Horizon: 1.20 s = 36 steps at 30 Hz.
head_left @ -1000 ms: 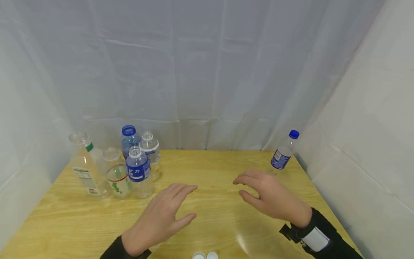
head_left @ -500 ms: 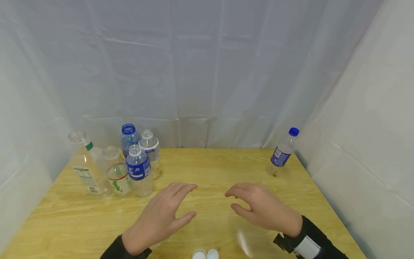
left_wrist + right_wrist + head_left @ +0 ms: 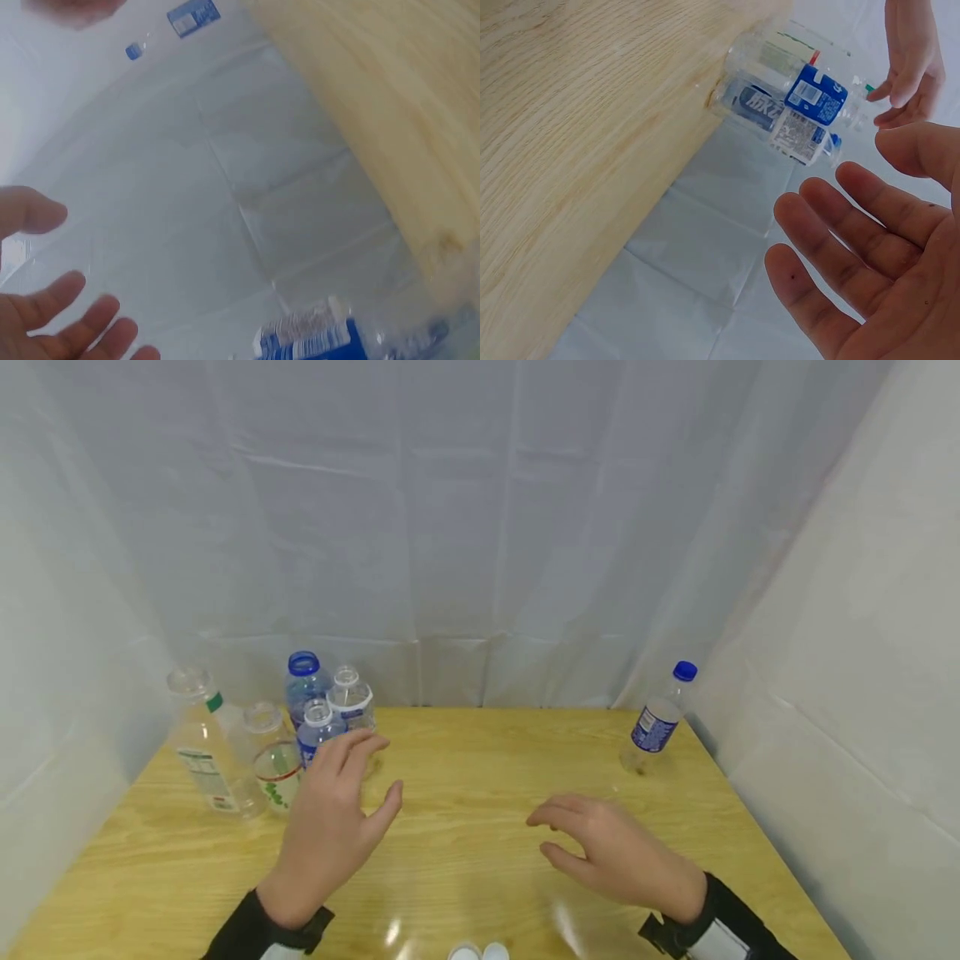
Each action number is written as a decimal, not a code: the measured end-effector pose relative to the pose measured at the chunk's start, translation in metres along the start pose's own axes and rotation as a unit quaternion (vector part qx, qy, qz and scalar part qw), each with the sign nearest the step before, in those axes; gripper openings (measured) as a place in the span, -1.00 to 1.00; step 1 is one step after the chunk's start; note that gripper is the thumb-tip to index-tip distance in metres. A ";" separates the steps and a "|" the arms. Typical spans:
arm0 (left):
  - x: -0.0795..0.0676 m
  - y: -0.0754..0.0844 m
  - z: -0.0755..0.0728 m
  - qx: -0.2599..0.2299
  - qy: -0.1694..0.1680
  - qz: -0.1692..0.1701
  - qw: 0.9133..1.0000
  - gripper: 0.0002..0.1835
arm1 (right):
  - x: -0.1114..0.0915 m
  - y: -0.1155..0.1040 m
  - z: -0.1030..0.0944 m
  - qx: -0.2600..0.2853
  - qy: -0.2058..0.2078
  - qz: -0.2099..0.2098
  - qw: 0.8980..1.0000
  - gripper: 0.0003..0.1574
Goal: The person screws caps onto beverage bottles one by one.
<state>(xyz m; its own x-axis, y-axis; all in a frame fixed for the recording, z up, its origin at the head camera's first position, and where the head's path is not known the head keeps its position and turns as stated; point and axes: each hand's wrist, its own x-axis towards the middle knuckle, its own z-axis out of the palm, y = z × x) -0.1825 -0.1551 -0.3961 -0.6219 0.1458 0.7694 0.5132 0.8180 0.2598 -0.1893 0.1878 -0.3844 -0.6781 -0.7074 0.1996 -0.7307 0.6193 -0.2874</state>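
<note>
My left hand (image 3: 330, 822) is held over the table with fingers apart and nothing in it. Its fingertips overlap a small bottle with a blue label (image 3: 317, 717) in the head view; touching or apart, I cannot tell. My right hand (image 3: 618, 853) hovers at the right with loosely bent fingers, holding nothing. Capless bottles stand around that small one: a large clear one (image 3: 197, 727), one with a grape-pattern label (image 3: 276, 772), a blue-tinted one (image 3: 303, 681) and a clear one (image 3: 352, 697). Farther right stands a blue-capped bottle (image 3: 654, 727).
Two white caps (image 3: 465, 952) lie at the table's near edge, partly cut off by the frame. The wooden table (image 3: 465, 777) is bounded by a grey-white sheet (image 3: 465, 527) behind and by pale sheets on both sides.
My left hand has moved left and forward to the front of the bottle group, covering part of the blue-labelled bottle. My right hand has drawn back slightly from the blue-capped bottle.
</note>
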 end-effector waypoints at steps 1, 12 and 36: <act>0.002 -0.003 -0.001 0.007 0.011 -0.006 1.000 -0.46 | -0.001 0.000 0.000 0.000 -0.002 0.004 1.000 -0.69; 0.026 -0.042 -0.005 0.125 0.033 -0.069 0.989 -0.32 | -0.008 0.001 0.004 0.010 -0.005 -0.006 1.000 -0.73; 0.023 -0.054 0.003 0.155 -0.025 -0.115 0.981 -0.13 | -0.010 0.005 0.011 0.018 -0.006 -0.006 1.000 -0.70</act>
<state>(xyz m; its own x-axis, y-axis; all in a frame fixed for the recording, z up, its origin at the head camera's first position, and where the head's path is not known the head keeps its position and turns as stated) -0.2268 -0.1946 -0.3939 -0.7320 -0.0419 0.6800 0.1556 0.9615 0.2267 -0.1852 0.1944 -0.3985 -0.6676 -0.7194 0.1919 -0.7356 0.5976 -0.3190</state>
